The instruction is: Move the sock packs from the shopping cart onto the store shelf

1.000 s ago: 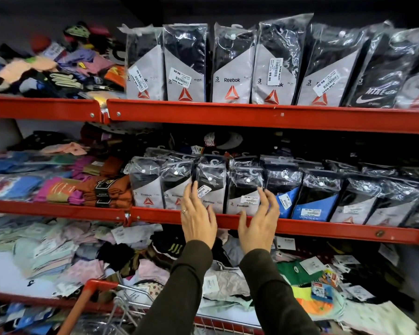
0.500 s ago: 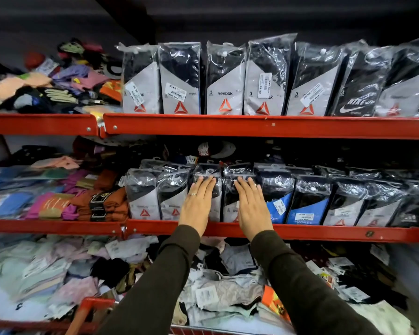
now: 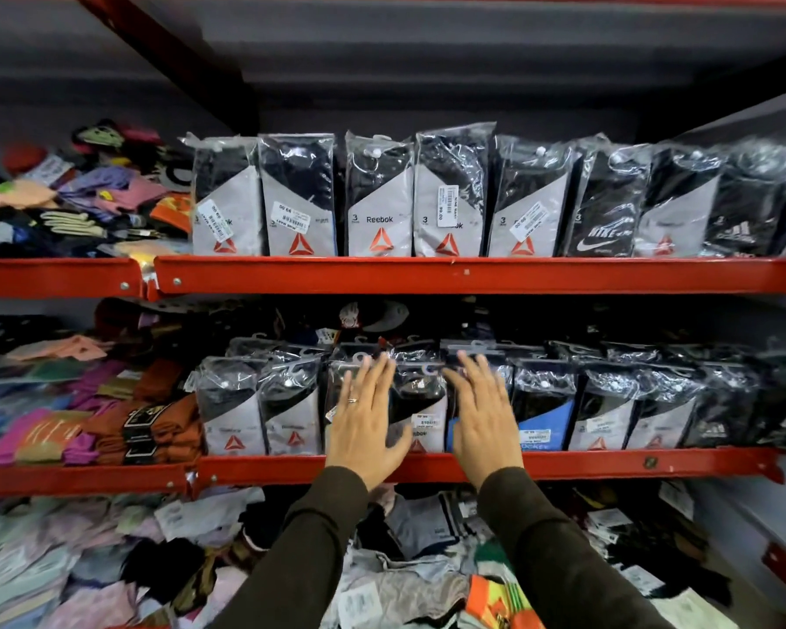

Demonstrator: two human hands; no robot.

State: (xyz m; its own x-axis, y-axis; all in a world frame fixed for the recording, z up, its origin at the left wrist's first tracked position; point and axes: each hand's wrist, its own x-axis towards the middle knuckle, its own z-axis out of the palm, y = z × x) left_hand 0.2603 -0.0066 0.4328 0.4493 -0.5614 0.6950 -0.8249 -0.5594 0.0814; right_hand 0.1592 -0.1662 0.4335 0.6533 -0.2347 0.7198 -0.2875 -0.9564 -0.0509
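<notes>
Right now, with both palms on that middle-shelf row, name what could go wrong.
1. The left hand and right hand lie flat and open on the sock packs, gripping nothing; the glossy packs could tip forward over the middle shelf's red lip.
2. Pushing hard may shove that row into the hanger-topped packs behind.
3. A fallen pack would vanish into the loose socks below.

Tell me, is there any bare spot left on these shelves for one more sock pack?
Hardly. The middle shelf front row runs pack to pack, both hands flat on it: left hand, right hand. The top shelf row is equally tight, with open air above it. Loose socks crowd the left bays.
</notes>
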